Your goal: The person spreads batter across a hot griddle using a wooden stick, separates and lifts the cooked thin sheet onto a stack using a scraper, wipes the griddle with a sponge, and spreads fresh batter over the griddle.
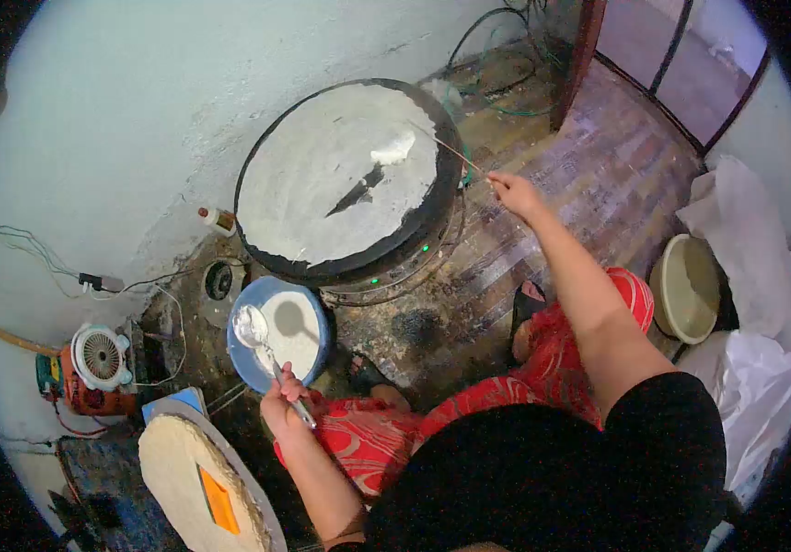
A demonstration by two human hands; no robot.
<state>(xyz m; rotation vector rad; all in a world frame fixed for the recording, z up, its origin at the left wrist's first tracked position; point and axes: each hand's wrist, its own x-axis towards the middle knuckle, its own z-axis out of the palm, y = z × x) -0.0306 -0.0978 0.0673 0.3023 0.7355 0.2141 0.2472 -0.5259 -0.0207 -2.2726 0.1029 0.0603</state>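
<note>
A large round black griddle (439,204) carries a wide, thin layer of pale batter (312,175). A dark gap shows near the layer's middle, with a thicker white blob (393,149) beside it. My right hand (515,195) is closed on a thin stick (458,153), which reaches over the griddle's right edge. My left hand (283,405) grips the handle of a metal ladle (252,326). The ladle's batter-coated bowl is over a blue bucket (239,363) of white batter (296,354); whether it touches the batter I cannot tell.
At lower left lies a stack of round flatbreads (174,460) with an orange flat piece (219,501) on it. A small fan (101,357), cables and a bottle (219,221) are along the wall. A pale basin (687,290) and white sacks (745,386) stand at right.
</note>
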